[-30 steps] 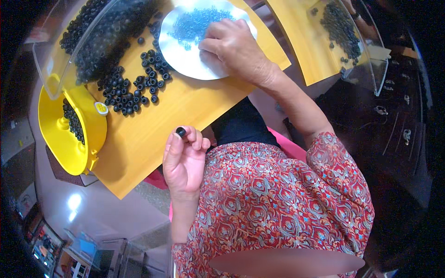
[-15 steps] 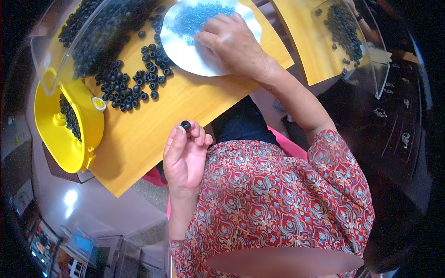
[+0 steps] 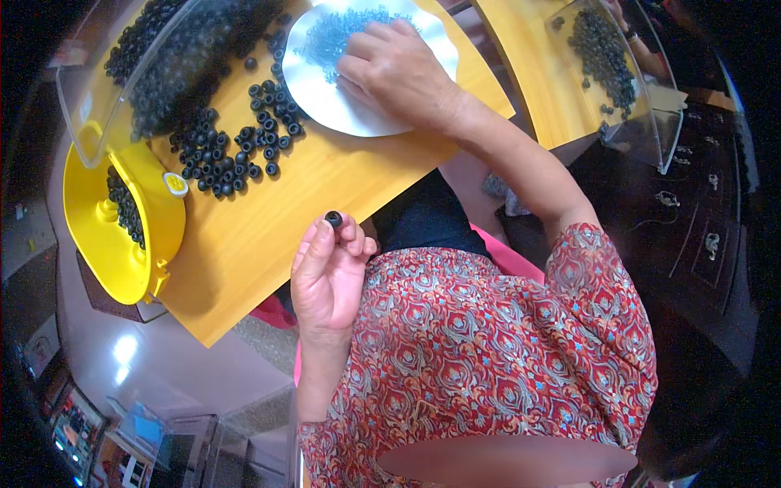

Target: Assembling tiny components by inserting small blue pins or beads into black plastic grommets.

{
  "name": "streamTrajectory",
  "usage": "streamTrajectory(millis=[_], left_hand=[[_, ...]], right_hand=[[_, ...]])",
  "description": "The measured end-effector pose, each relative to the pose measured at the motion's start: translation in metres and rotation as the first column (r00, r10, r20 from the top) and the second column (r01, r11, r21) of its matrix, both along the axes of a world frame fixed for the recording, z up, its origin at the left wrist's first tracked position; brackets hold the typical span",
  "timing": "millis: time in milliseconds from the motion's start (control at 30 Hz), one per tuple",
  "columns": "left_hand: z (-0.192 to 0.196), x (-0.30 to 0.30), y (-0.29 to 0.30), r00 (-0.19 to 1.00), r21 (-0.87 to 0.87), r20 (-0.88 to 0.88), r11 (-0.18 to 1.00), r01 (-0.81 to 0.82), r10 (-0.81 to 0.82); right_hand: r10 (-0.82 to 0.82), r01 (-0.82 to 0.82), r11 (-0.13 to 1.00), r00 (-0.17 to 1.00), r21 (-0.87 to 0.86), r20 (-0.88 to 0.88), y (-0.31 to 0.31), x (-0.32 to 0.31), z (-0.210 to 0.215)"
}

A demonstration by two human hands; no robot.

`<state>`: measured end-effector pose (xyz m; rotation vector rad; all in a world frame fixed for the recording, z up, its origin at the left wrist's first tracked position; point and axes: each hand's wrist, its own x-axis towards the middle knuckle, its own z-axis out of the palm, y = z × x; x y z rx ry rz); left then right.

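1. The left hand (image 3: 329, 276) is raised off the wooden tabletop (image 3: 325, 179), close to the person's chest. Thumb and fingertips pinch one small black rubber ring (image 3: 333, 219), held just above the near edge of the table.

2. Compared with a second ago, that hand has hardly moved. The ring sits in the same pinch, perhaps turned up a little more towards the person's face.

3. The right hand (image 3: 399, 69) has travelled further onto the white plate (image 3: 325, 98). It now lies over the heap of tiny pale blue beads (image 3: 342, 37), fingers curled down among them. Whether it has one nipped between the fingertips I cannot tell; the tips are hidden.

4. To me this looks like one hand fishing for a blue piece while the other waits with the black ring ready, so the two parts have not yet come together.

5. Left of the plate, loose black rings (image 3: 236, 142) are scattered over the wood, and more lie under a clear plastic cover (image 3: 163, 73).

6. A yellow plastic tub (image 3: 122, 236) overhangs the table's left edge, with a few black rings inside.

7. Across the gap there is a second wooden table (image 3: 537, 73), with another clear tray of dark rings (image 3: 606, 65).
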<state>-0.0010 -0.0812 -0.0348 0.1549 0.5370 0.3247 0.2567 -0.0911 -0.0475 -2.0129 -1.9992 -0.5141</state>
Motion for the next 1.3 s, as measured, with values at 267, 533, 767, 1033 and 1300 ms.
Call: streamTrajectory(millis=[267,533,767,1033,1300], left_hand=[[0.000,-0.001,0.000,1.000,0.000,-0.003,1.000,-0.005,0.005],[-0.002,0.002,0.001,1.000,0.015,0.012,1.000,0.016,-0.016],[0.000,0.002,0.000,1.000,-0.008,-0.004,1.000,0.008,-0.008],[0.001,0.005,0.001,0.998,-0.058,-0.053,0.998,-0.022,0.019],[-0.002,0.001,0.001,1.000,-0.036,0.016,0.999,0.008,-0.008]], right_hand=[[0.031,-0.031,1.000,0.999,-0.005,-0.013,-0.001,0.003,0.002],[0.094,-0.083,0.993,0.987,0.083,-0.132,0.006,0.004,0.003],[0.086,-0.044,0.985,0.963,0.165,-0.256,0.027,-0.004,0.031],[-0.017,0.027,0.998,0.986,0.059,-0.166,0.023,-0.003,0.026],[0.017,-0.006,0.998,0.984,0.063,-0.175,0.022,0.004,0.020]])
